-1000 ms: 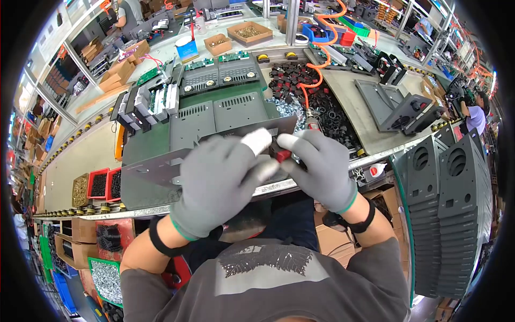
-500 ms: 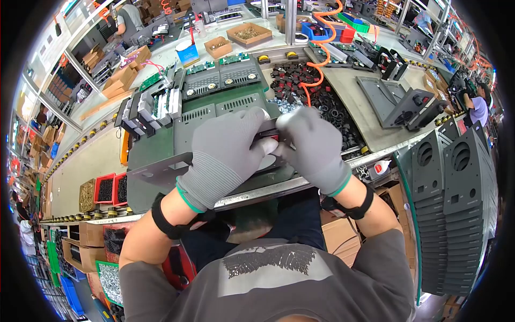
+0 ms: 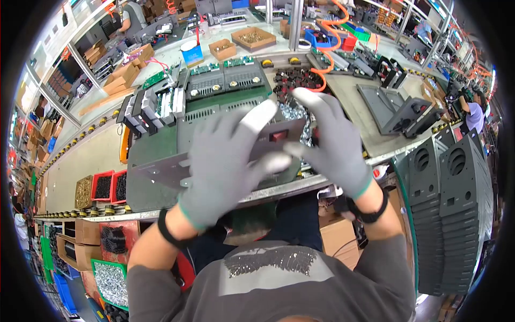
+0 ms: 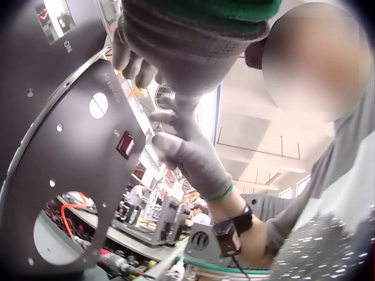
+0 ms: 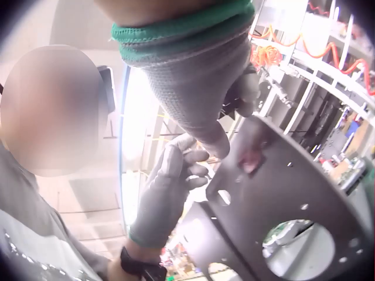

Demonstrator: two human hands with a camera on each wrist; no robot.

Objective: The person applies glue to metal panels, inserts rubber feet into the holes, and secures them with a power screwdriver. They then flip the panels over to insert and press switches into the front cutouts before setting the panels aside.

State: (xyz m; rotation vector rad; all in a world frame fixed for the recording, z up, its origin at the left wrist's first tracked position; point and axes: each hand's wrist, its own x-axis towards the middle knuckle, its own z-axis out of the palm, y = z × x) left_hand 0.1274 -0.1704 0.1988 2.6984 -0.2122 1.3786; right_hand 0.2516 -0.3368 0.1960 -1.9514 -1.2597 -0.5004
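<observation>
A dark grey sheet-metal panel [image 3: 214, 158] stands on edge on the green mat [image 3: 147, 196]. The left wrist view shows its round holes and a red rocker switch [image 4: 125, 144] seated in a cutout near its end. My left hand [image 3: 222, 161], in a grey glove with white fingertips, is in front of the panel, fingers extended and thumb spread toward the switch. On the other side, my right hand [image 3: 338, 142] has index finger and thumb apart, near the panel's right end. In the right wrist view a small dark shape [image 5: 230, 106] overlaps the right hand's fingers.
Behind the panel lie vented metal covers [image 3: 196, 115]. A bin of red-and-black switches [image 3: 300, 80] is at the back right, under an orange coiled hose [image 3: 323, 51]. Red screw trays [image 3: 102, 186] stand left; stacked panels [image 3: 464, 214] stand right.
Both hands were together at the panel's right end, handling the red rocker switch. They have since drawn apart, leaving the switch in the panel, which tilted and now stands upright again.
</observation>
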